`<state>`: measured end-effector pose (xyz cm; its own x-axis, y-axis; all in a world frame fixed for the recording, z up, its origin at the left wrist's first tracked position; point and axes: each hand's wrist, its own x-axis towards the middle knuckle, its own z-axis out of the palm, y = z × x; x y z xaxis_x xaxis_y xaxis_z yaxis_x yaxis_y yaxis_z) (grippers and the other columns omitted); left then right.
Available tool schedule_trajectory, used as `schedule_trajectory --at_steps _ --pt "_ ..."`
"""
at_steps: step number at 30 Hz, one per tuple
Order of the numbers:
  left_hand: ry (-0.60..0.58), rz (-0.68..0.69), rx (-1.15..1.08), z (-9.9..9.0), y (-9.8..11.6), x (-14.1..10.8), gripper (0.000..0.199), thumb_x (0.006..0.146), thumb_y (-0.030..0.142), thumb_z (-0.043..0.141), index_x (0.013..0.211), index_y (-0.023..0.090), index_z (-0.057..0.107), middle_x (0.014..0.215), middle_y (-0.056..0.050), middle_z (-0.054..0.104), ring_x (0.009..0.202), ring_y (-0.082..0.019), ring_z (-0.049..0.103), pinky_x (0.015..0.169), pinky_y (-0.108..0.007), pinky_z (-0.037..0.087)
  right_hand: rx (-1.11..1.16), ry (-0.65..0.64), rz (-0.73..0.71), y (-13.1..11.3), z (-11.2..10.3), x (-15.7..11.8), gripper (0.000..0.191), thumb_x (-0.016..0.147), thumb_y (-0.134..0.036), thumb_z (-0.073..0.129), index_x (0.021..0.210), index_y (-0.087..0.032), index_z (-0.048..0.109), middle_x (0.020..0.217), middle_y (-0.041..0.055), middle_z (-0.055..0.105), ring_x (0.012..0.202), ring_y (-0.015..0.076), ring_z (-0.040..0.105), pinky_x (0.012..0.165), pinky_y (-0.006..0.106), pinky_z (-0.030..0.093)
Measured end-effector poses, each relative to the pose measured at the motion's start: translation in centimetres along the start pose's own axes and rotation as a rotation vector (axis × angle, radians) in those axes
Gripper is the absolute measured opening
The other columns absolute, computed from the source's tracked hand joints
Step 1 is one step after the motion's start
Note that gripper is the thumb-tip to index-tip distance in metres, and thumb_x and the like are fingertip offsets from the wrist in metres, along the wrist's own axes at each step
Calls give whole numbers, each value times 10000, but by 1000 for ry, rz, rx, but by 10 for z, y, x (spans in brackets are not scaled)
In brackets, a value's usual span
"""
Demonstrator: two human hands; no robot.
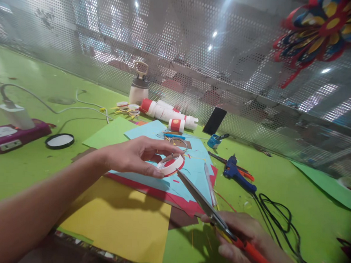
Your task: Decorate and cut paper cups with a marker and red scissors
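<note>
White, papery material is forming the outer band of a short ring (178, 163), and red is showing inside it and along its lower rim. That thin wall is looking easy to crush: if the left hand (136, 155) is pinching too hard, the round shape could be buckling or creasing. Thumb and fingers are curling partly closed, gripping the ring by its left side and top and holding it tilted above the light blue paper (195, 148).

Scissors (213, 216) are pointing straight at the ring's near right edge, so a slip on the smooth curve could be sending the tip towards the left thumb or fingertips. Whether the tip is touching the wall or stopping just short, the view isn't quite settling; the blades are looking nearly closed. The right hand (241, 229) is wrapping round the red handles, its fingers bent in a firm hold and partly hidden.

Farther out, a yellow sheet (123, 223) is lying nearer the person, while a red and white paper cup (176, 125) is resting on its side beyond the ring. To the right, a blue glue gun (238, 177) is trailing black cable (285, 219) close to the right hand, where a snag could be jerking the cut off line.
</note>
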<state>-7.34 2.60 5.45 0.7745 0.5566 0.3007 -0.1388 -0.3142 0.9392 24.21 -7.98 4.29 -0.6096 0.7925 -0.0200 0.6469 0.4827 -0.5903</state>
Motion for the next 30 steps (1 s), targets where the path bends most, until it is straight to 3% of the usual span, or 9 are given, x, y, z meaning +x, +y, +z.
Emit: schedule_trajectory --at_steps 6,12,21,27,30 --pt "-12 -3 15 0 2 0 479 804 171 722 1273 171 624 1315 -148 598 1273 -271 520 1031 -362 445 -28 96 -5 -1 2 -1 227 853 -434 624 931 -262 750 636 -4 653 586 158 607 498 220 478" --pt "5 -9 28 1 3 0 474 800 212 734 1261 169 631 1319 -155 593 1262 -281 525 1031 -384 446 -90 82 -45 -1 4 -1 333 903 -487 526 977 -239 736 646 1 627 541 141 547 500 229 449" --pt "17 -9 33 2 4 0 458 804 210 724 1251 170 632 1318 -149 587 1274 -278 507 1044 -403 435 -142 122 -24 -4 9 -2 232 890 -399 557 886 -239 724 619 -10 606 546 141 539 520 232 451" --pt "21 -3 61 2 3 1 464 805 201 720 1259 179 625 1301 -135 597 1262 -264 519 1045 -386 435 -184 188 -83 0 12 -1 311 904 -439 568 1096 -246 720 575 -9 630 526 156 600 502 225 477" --pt "35 -2 94 3 3 1 449 812 195 707 1253 173 625 1307 -140 594 1251 -266 529 1030 -384 450 -206 205 -91 0 11 -1 325 900 -465 581 1079 -243 736 569 -1 643 566 172 650 523 222 503"
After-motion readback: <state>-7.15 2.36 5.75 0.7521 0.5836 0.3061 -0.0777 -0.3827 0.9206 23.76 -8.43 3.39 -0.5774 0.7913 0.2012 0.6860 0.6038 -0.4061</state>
